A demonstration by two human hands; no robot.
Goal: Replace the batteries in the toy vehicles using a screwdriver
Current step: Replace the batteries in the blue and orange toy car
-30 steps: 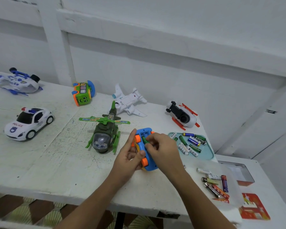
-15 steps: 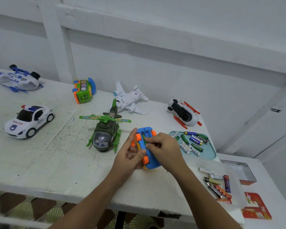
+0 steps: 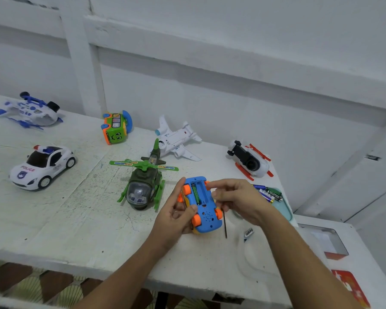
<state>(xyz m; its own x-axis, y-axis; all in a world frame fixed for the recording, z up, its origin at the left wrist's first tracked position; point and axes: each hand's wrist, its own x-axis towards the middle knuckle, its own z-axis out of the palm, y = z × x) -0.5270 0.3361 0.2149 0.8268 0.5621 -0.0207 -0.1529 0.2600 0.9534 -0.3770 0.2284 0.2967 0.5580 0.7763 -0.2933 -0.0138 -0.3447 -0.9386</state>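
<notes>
Change: the right hand point(image 3: 239, 197), which half a second ago was bent over the open battery bay with its fingertips pressing inside, has been drawn off to the right side of the toy.
Toy in hand: the blue plastic toy car with orange wheels point(image 3: 206, 216) is held belly-up just above the white painted counter point(image 3: 76, 219), near its front edge and beside the green toy helicopter point(image 3: 143, 186).
Battery bay: the cover is off, and a green cylindrical battery point(image 3: 196, 194) is now seen seated in the left slot. The slot beside it looks empty.
Left hand: the left hand point(image 3: 174, 217) is wrapped round the car's left side, thumb along the top and fingers curled beneath.
Right hand: its fingers are curled, with the index finger laid out toward a rear wheel. A thin dark screwdriver point(image 3: 225, 224) sticks out below them and appears to be gripped there.
Supplies: a teal plastic tray point(image 3: 286, 210) of loose batteries lies behind the right wrist. A single black-and-silver battery point(image 3: 247, 233) lies on the counter just right of the screwdriver tip.
Meaning for the task: one cell is judged fitted. A second is probably still to be fetched before the cover is screwed back.
</notes>
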